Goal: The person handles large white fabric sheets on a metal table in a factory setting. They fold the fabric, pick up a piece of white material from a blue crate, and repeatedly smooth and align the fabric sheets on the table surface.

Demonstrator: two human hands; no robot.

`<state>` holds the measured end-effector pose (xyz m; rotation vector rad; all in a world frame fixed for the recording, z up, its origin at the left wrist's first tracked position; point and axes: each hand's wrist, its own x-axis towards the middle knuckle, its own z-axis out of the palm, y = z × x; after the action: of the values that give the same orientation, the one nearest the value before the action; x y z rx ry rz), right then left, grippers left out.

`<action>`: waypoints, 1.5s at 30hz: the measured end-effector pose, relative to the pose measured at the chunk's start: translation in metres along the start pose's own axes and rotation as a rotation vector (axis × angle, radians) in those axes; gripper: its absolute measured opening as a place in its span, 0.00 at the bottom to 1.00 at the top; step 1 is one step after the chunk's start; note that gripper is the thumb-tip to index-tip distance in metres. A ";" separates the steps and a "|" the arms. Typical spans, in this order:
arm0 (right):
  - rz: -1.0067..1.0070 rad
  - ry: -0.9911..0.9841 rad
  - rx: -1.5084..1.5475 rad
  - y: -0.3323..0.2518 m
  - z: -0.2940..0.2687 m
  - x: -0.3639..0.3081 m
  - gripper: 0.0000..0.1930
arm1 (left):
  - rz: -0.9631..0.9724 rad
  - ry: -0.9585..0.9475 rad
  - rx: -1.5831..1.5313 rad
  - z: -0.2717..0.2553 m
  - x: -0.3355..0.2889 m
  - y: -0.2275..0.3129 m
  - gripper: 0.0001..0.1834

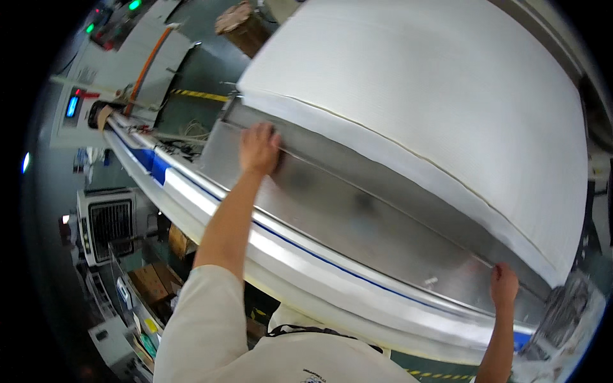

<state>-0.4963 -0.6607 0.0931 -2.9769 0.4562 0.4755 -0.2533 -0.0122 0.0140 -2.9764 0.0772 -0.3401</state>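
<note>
A long grey metal sheet [357,210] lies in front of me, its far edge running slantwise from upper left to lower right. My left hand [258,150] is closed over that edge near the sheet's left end, fingertips curled out of sight. Close to the right end, my right hand [504,285] grips the same edge in a fist. Just beyond the sheet rises a big stack or roll of white material [421,96], its near side curved. A white rail with a blue stripe [306,255] borders the sheet on my side.
Crumpled clear plastic [568,319] sits by the right end of the rail. Beyond the left end stand a brown roll [242,25] and a white machine with a small lit screen [72,105]. An air cooler [110,223] and cardboard boxes [153,284] are at lower left.
</note>
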 end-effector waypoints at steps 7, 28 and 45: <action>-0.577 -0.112 0.366 -0.315 -0.032 0.099 0.10 | -0.134 0.118 -0.346 -0.007 -0.013 0.013 0.21; -0.741 -0.025 0.539 -0.647 -0.034 0.252 0.12 | -0.191 0.053 -0.535 -0.006 -0.002 0.016 0.22; -0.638 0.017 0.539 -0.651 -0.032 0.260 0.12 | 0.116 0.375 -0.354 0.012 0.108 -0.066 0.26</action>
<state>-0.0526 -0.1180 0.0695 -2.4070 -0.3235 0.2096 -0.1434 0.0475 0.0362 -3.1822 0.3859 -0.9561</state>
